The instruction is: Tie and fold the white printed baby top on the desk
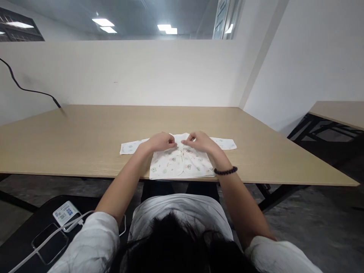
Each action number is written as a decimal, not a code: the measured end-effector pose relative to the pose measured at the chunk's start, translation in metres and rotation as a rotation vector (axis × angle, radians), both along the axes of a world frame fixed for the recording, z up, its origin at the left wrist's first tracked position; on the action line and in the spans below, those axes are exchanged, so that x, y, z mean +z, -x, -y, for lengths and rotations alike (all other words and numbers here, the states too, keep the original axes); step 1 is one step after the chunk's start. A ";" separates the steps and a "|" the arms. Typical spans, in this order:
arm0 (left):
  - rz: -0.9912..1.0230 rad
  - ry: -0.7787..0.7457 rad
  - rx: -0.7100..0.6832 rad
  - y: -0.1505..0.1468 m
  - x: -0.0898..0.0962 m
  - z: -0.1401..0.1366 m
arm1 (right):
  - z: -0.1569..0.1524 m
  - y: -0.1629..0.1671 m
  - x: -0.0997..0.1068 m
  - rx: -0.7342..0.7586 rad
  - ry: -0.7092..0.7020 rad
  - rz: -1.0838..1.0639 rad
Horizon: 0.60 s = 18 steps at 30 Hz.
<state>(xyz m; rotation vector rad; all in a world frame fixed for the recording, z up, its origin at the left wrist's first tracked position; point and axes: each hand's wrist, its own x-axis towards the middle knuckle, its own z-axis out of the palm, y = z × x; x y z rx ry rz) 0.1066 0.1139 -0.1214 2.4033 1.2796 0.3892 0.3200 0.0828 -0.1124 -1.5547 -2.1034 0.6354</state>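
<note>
Black cable (31, 90), ending near the far left corner of the table (93, 129). Left hand (161, 141) — grip nearly closed, fingers curled; cannot tell whether holding cloth. White printed garment (167, 165), spread flat at middle of near edge, sleeves outstretched. Right hand (199, 141) — thumb and forefinger close together; cannot tell whether gripping cloth.

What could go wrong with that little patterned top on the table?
The patterned top reaches the near edge of the table, so a tug toward the person might drag its hem over. The left hand and right hand are both at its upper middle, so pulling unevenly could wrinkle it. The dark beaded bracelet is close to the top's lower corner and might snag it.
</note>
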 end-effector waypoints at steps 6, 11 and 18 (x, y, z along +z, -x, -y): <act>0.077 -0.102 0.122 -0.021 -0.026 0.061 | 0.042 0.029 -0.043 -0.166 -0.112 0.164; 0.155 -0.156 0.266 -0.032 -0.050 0.072 | 0.050 0.028 -0.059 -0.206 -0.198 0.058; 0.286 -0.144 0.262 -0.032 -0.064 0.073 | 0.054 0.023 -0.076 -0.185 -0.257 -0.182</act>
